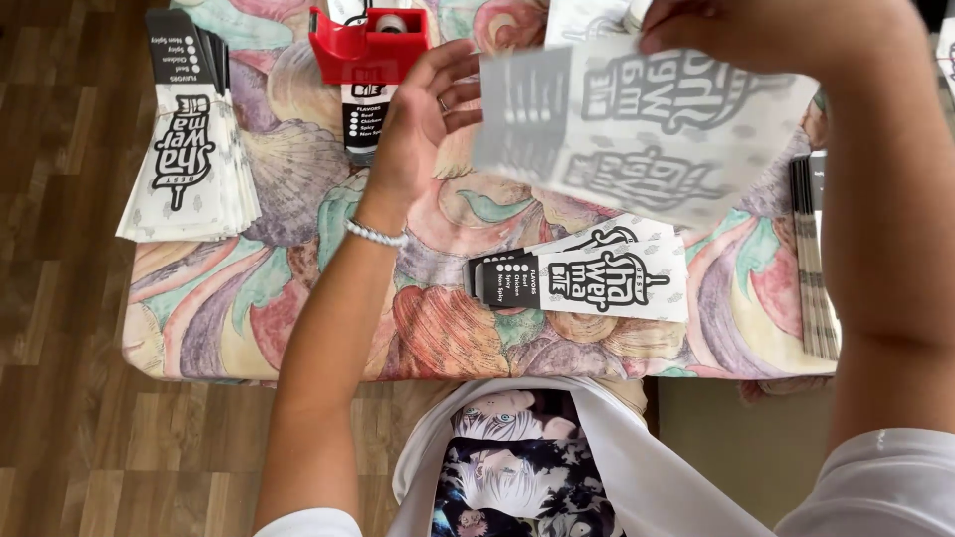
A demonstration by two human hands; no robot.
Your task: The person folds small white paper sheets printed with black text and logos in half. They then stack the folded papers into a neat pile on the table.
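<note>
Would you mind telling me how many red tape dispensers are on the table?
1. The red tape dispenser sits at the table's far edge, just beyond the left hand. The held paper sleeve covers part of the tabletop, so another may be hidden.
</note>
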